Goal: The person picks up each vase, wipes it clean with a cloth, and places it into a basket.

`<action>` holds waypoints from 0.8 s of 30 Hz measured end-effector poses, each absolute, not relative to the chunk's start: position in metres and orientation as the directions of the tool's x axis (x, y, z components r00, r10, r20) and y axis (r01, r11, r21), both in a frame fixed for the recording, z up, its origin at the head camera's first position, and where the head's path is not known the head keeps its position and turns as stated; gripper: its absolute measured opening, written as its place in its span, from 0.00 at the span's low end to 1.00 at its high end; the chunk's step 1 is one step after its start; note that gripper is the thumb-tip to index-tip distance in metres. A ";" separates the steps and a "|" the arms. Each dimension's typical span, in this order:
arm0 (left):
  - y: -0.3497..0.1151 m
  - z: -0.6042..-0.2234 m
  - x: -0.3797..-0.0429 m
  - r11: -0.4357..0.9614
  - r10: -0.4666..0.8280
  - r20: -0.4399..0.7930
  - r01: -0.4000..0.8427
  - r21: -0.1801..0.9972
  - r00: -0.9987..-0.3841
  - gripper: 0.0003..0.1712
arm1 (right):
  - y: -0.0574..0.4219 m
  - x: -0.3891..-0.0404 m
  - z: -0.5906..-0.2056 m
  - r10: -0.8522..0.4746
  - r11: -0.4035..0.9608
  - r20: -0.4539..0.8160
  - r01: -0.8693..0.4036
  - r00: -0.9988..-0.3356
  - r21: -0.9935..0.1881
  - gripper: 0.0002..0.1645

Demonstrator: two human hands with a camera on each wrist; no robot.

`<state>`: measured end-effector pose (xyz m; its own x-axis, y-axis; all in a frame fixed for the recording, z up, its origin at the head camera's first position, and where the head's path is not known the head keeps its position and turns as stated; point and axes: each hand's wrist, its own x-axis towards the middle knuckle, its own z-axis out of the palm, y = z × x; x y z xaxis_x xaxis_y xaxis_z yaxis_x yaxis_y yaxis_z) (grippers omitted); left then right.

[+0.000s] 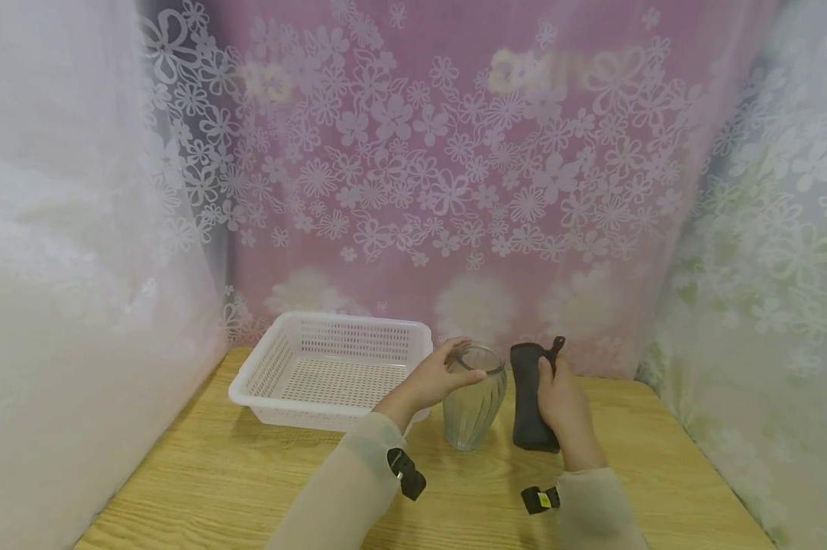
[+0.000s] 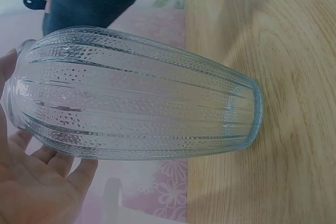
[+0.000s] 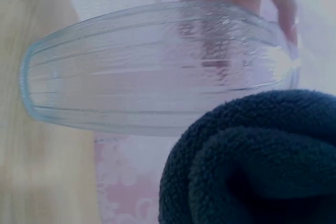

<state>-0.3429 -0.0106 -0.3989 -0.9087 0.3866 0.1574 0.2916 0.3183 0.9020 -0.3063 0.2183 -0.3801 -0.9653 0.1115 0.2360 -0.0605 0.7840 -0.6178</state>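
A clear ribbed glass vase (image 1: 470,416) stands upright on the wooden table, its base on the wood. My left hand (image 1: 435,380) grips it round the neck, thumb at the front of the rim and fingers behind. Dimpled texture shows between the ribs of the glass vase (image 2: 142,98) in the left wrist view. Just to the right, my right hand (image 1: 566,403) holds a folded dark towel (image 1: 531,397) with a small hanging loop at its top. The fuzzy, doubled layers of the towel (image 3: 181,182) partly cover the vase in the right wrist view.
A white plastic basket (image 1: 243,391) with slotted walls sits left of the vase. Behind the table (image 1: 276,489) hangs a pink flowered curtain (image 1: 413,153), with pale sheets on both sides. Black straps hang at both wrists.
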 end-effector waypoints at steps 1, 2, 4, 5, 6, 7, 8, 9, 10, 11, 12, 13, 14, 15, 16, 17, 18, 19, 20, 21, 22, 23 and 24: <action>-0.011 -0.399 -0.343 0.317 0.387 0.158 0.292 0.903 -0.908 0.42 | 0.217 -0.304 -0.377 0.116 0.781 0.252 -0.069 -0.961 -0.620 0.42; -0.011 -0.399 -0.343 0.315 0.388 0.159 0.293 0.903 -0.908 0.42 | 0.216 -0.303 -0.374 0.118 0.781 0.267 -0.076 -0.956 -0.620 0.42; -0.011 -0.399 -0.343 0.313 0.389 0.163 0.297 0.902 -0.907 0.42 | 0.214 -0.299 -0.369 0.128 0.779 0.297 -0.090 -0.946 -0.621 0.42; -0.011 -0.398 -0.342 0.312 0.390 0.165 0.299 0.902 -0.906 0.42 | 0.213 -0.298 -0.368 0.134 0.778 0.312 -0.096 -0.941 -0.621 0.42; -0.011 -0.398 -0.342 0.312 0.391 0.167 0.301 0.901 -0.905 0.43 | 0.212 -0.297 -0.366 0.140 0.776 0.324 -0.099 -0.936 -0.622 0.42; -0.011 -0.398 -0.342 0.311 0.392 0.169 0.303 0.901 -0.904 0.43 | 0.210 -0.296 -0.365 0.148 0.774 0.341 -0.106 -0.929 -0.624 0.41; -0.011 -0.398 -0.342 0.310 0.393 0.169 0.303 0.901 -0.904 0.43 | 0.209 -0.295 -0.365 0.156 0.772 0.360 -0.114 -0.920 -0.626 0.40; -0.011 -0.398 -0.342 0.308 0.395 0.169 0.303 0.902 -0.903 0.43 | 0.207 -0.295 -0.365 0.164 0.771 0.383 -0.124 -0.909 -0.625 0.40; -0.011 -0.399 -0.342 0.305 0.397 0.169 0.303 0.903 -0.902 0.43 | 0.206 -0.294 -0.365 0.172 0.770 0.408 -0.137 -0.897 -0.624 0.39; -0.011 -0.399 -0.342 0.302 0.399 0.169 0.303 0.904 -0.901 0.43 | 0.204 -0.294 -0.366 0.179 0.767 0.437 -0.153 -0.881 -0.623 0.38; -0.011 -0.399 -0.342 0.301 0.401 0.169 0.303 0.904 -0.900 0.43 | 0.202 -0.294 -0.368 0.186 0.764 0.471 -0.174 -0.863 -0.621 0.37; -0.011 -0.399 -0.342 0.298 0.403 0.170 0.304 0.905 -0.900 0.43 | 0.200 -0.294 -0.369 0.191 0.763 0.502 -0.194 -0.843 -0.616 0.36; -0.011 -0.400 -0.342 0.296 0.403 0.170 0.304 0.906 -0.899 0.43 | 0.198 -0.295 -0.371 0.193 0.764 0.539 -0.219 -0.820 -0.607 0.35; -0.011 -0.400 -0.342 0.294 0.403 0.171 0.304 0.906 -0.899 0.43 | 0.197 -0.296 -0.374 0.195 0.767 0.569 -0.237 -0.799 -0.596 0.35; -0.010 -0.400 -0.341 0.293 0.404 0.171 0.305 0.906 -0.899 0.43 | 0.194 -0.296 -0.376 0.194 0.769 0.603 -0.262 -0.774 -0.583 0.33; -0.011 -0.400 -0.341 0.291 0.404 0.174 0.306 0.906 -0.898 0.43 | 0.191 -0.297 -0.377 0.192 0.773 0.635 -0.284 -0.748 -0.568 0.31; -0.011 -0.400 -0.341 0.290 0.404 0.173 0.305 0.907 -0.898 0.43 | 0.188 -0.298 -0.380 0.186 0.778 0.661 -0.302 -0.727 -0.551 0.30; -0.011 -0.399 -0.340 0.288 0.403 0.174 0.305 0.908 -0.898 0.43 | 0.184 -0.299 -0.382 0.180 0.784 0.686 -0.318 -0.705 -0.533 0.28; -0.011 -0.399 -0.340 0.287 0.402 0.175 0.305 0.908 -0.899 0.43 | 0.180 -0.300 -0.384 0.173 0.785 0.706 -0.336 -0.687 -0.520 0.26; -0.012 -0.399 -0.340 0.286 0.403 0.176 0.307 0.908 -0.898 0.43 | 0.176 -0.300 -0.386 0.172 0.786 0.720 -0.348 -0.672 -0.512 0.23; -0.012 -0.399 -0.340 0.284 0.406 0.177 0.308 0.908 -0.897 0.43 | 0.172 -0.300 -0.388 0.169 0.784 0.736 -0.363 -0.655 -0.503 0.21; -0.012 -0.399 -0.340 0.281 0.407 0.179 0.309 0.909 -0.896 0.43 | 0.168 -0.300 -0.389 0.170 0.783 0.747 -0.372 -0.643 -0.498 0.20; -0.013 -0.399 -0.340 0.281 0.408 0.177 0.308 0.909 -0.896 0.43 | 0.164 -0.300 -0.391 0.168 0.778 0.753 -0.384 -0.636 -0.498 0.19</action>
<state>-0.3397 -0.0126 -0.3989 -0.8955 0.4082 0.1771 0.3078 0.2809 0.9090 -0.2998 0.1643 -0.3914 -0.6358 0.1683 0.7532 -0.3840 0.7776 -0.4979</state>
